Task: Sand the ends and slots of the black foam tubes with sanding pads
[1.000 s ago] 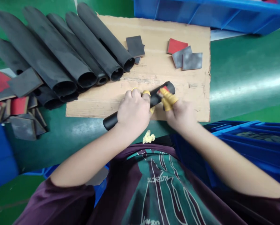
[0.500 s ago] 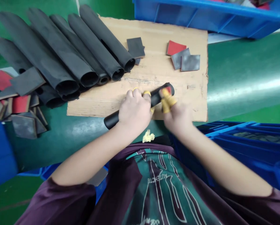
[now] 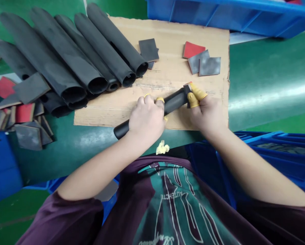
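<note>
Well, left hand (image 3: 146,119) closed round black tube (image 3: 175,101), right hand (image 3: 205,114) pinching its end; shirt print (image 3: 174,196) perhaps "AUTHENTE"

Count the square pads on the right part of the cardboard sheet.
3, near the top right of the cardboard sheet: a red pad, a grey pad lapping over it, and a second grey pad lapping over that one. None looks hidden.

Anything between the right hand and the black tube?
Only a small dark square, pressed against the end of the black tube by the right hand and its yellow finger cots. Nothing else is in the way. The left hand grips the tube further along.
</note>
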Action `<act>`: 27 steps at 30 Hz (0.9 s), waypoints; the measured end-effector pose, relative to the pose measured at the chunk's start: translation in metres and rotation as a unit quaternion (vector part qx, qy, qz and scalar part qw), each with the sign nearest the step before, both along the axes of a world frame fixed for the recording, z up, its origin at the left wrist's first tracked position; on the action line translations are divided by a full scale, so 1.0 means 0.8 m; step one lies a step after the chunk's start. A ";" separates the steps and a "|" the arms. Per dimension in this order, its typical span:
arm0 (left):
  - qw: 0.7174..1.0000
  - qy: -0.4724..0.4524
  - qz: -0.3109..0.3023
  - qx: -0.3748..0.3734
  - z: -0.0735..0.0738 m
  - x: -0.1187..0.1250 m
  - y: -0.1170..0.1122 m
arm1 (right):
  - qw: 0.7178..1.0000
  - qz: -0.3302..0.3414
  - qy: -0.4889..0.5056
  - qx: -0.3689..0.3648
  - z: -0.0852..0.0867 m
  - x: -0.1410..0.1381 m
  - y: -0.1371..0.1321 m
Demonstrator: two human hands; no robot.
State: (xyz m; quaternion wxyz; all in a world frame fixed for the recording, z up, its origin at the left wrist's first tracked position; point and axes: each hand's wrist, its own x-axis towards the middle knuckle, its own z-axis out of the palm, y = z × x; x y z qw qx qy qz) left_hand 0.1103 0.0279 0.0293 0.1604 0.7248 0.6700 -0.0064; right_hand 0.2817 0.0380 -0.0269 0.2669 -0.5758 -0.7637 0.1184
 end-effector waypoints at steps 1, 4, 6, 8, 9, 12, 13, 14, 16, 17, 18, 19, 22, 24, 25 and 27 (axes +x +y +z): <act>1.000 -0.001 0.002 -0.003 0.000 -0.001 0.001 | 1.000 -0.005 0.001 0.001 -0.002 0.001 -0.002; 1.000 -0.005 -0.002 -0.017 0.000 -0.002 0.004 | 0.998 0.029 -0.044 -0.021 -0.007 0.004 -0.007; 1.000 -0.007 -0.002 -0.017 -0.001 -0.003 0.006 | 0.996 0.046 -0.074 -0.033 -0.007 0.007 0.000; 1.000 -0.004 0.005 -0.010 -0.002 -0.004 0.007 | 0.997 0.032 -0.066 -0.028 -0.002 0.007 0.011; 1.000 -0.002 0.009 -0.009 -0.002 -0.005 0.007 | 0.998 0.019 -0.052 -0.023 0.000 0.005 0.014; 1.000 0.003 0.009 -0.015 -0.001 -0.006 0.008 | 0.999 0.018 -0.032 -0.028 0.001 -0.005 0.006; 1.000 0.004 0.006 -0.019 0.000 -0.006 0.009 | 0.998 0.031 -0.041 -0.038 0.000 -0.006 0.001; 1.000 0.004 0.004 -0.021 0.000 -0.006 0.009 | 0.997 0.042 -0.051 -0.049 -0.003 -0.006 -0.002; 1.000 0.006 0.006 -0.021 0.001 -0.007 0.010 | 0.996 0.042 -0.055 -0.062 -0.006 0.000 0.000; 1.000 0.008 0.009 -0.019 0.001 -0.006 0.011 | 0.996 0.030 -0.044 -0.065 -0.007 0.005 0.006; 1.000 0.011 0.011 -0.016 0.001 -0.006 0.011 | 0.997 0.016 -0.026 -0.066 -0.007 0.009 0.012; 1.000 0.015 0.012 -0.015 0.001 -0.006 0.011 | 0.998 0.004 -0.006 -0.068 -0.006 0.012 0.018; 0.999 0.029 0.011 -0.018 0.003 -0.006 0.013 | 0.996 -0.001 0.020 -0.090 0.001 0.007 0.019; 0.999 0.032 0.011 -0.024 0.005 -0.007 0.014 | 0.993 0.021 -0.006 -0.118 0.006 -0.006 0.006; 0.999 0.032 0.013 -0.025 0.006 -0.007 0.015 | 0.990 0.034 -0.025 -0.134 0.009 -0.013 -0.001; 0.999 0.031 0.015 -0.026 0.007 -0.007 0.017 | 0.986 0.051 -0.048 -0.154 0.013 -0.024 -0.009</act>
